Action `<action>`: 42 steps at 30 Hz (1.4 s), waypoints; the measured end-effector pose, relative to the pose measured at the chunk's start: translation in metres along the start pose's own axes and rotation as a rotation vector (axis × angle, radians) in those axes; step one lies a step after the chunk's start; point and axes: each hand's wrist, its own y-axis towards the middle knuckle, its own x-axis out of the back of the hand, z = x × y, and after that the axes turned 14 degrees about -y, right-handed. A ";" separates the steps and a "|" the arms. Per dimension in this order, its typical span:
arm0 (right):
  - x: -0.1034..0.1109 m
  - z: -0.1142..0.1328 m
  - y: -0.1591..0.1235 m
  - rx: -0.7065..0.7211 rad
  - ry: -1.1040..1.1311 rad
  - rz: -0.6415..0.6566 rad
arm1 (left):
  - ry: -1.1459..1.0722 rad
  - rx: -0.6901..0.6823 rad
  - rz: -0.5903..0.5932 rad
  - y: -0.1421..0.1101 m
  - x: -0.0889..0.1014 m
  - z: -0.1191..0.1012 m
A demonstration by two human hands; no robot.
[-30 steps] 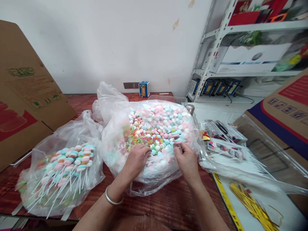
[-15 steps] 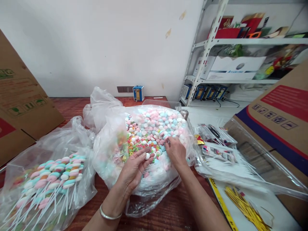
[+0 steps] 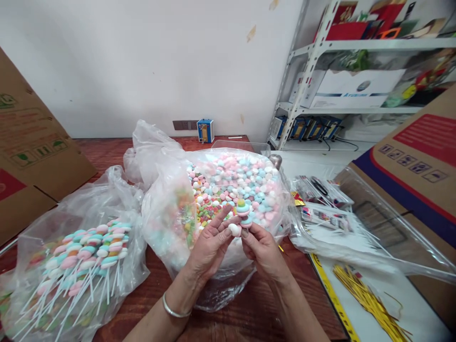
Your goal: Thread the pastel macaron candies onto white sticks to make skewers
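Note:
A big clear plastic bag of loose pastel candies [image 3: 231, 185] sits in the middle of the wooden table [image 3: 249, 318]. In front of it my hands meet. My right hand [image 3: 260, 247] pinches a short stack of candies [image 3: 243, 211], blue, pink and yellow-green. My left hand [image 3: 210, 244] holds a white candy [image 3: 234, 229] at its fingertips, right beside the stack, with the other fingers stretched out. A silver bangle [image 3: 174, 308] is on my left wrist. Whether a stick runs through the stack is hidden by my fingers.
A bag of finished candy skewers on white sticks [image 3: 81, 256] lies at the left. Cardboard boxes stand at far left [image 3: 28, 156] and right [image 3: 416, 161]. Clear bags with sticks and packaging [image 3: 327, 209] and gold twist ties [image 3: 370, 299] lie to the right. A metal shelf [image 3: 320, 71] stands behind.
Both hands drew back out of the candy bag toward me and came together. My right hand now holds a stacked set of candies, and my left brings a white candy up to it.

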 end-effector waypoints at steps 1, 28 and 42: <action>-0.001 0.001 -0.001 0.001 0.026 -0.004 | 0.014 -0.003 0.000 -0.001 0.000 0.000; -0.003 0.012 -0.027 0.162 -0.504 -0.246 | 0.329 -0.119 -0.203 -0.004 0.005 0.004; 0.002 0.009 -0.070 0.235 -0.850 -0.264 | 0.274 -0.162 -0.366 0.002 0.010 -0.004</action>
